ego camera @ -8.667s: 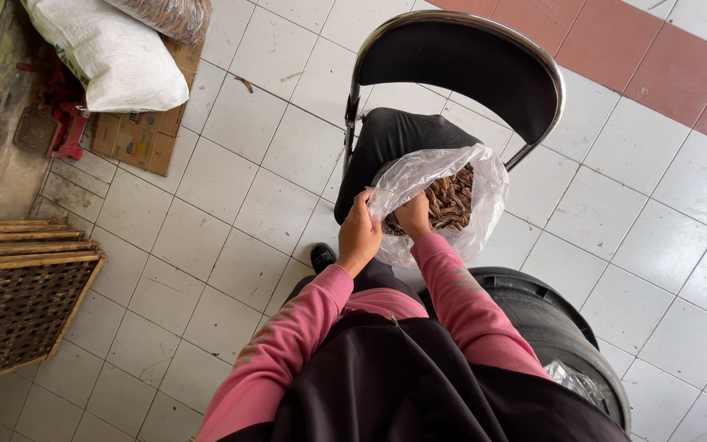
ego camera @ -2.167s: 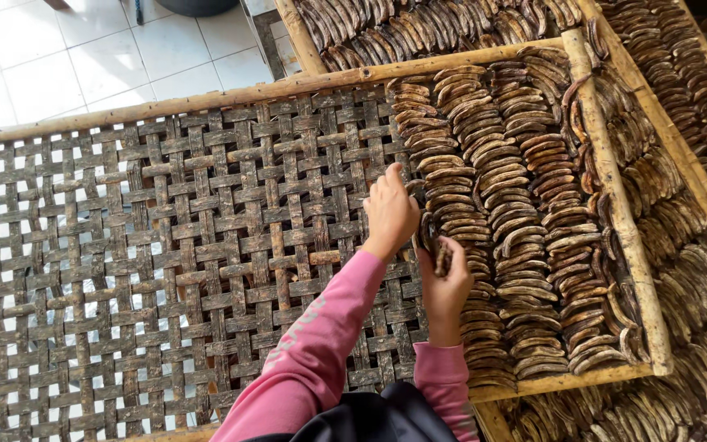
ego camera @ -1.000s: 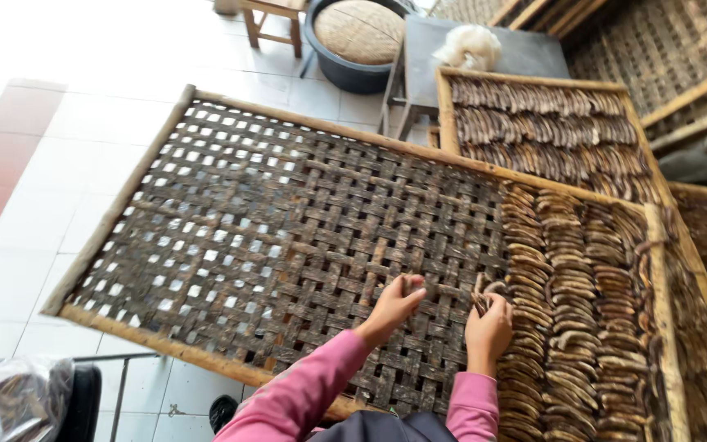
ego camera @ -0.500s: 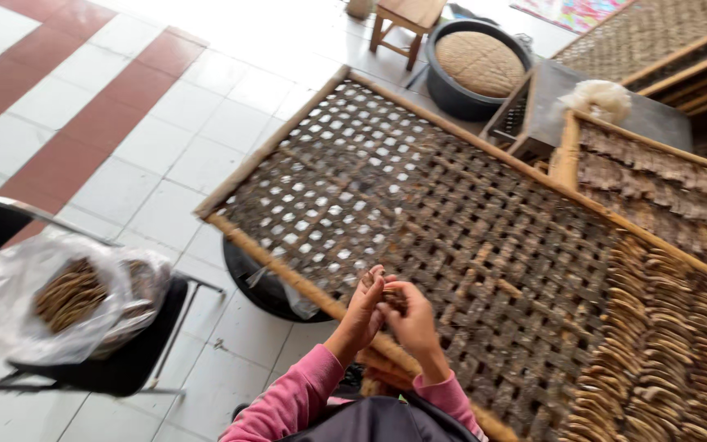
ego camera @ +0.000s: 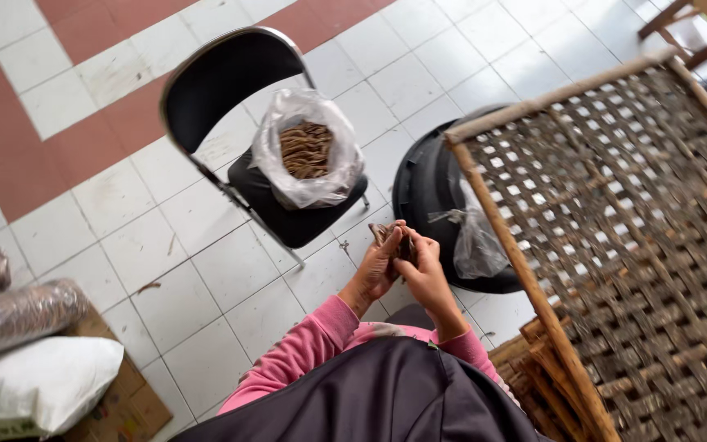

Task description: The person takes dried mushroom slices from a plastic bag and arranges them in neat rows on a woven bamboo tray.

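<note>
Left hand: the left hand (ego camera: 378, 266) is curled around a few dark dried strips (ego camera: 393, 237), pressed close against the other hand.
Right hand: the right hand (ego camera: 427, 274) holds the same strips from the other side.
Strips: they poke up out of both fists, long way pointing up and away from the person.
Bag: the clear bag (ego camera: 308, 151) sits on the black chair (ego camera: 288, 205), up and to the left of the hands. The left hand is nearer to it.
Tray: the woven tray (ego camera: 615, 245) is to the right.
</note>
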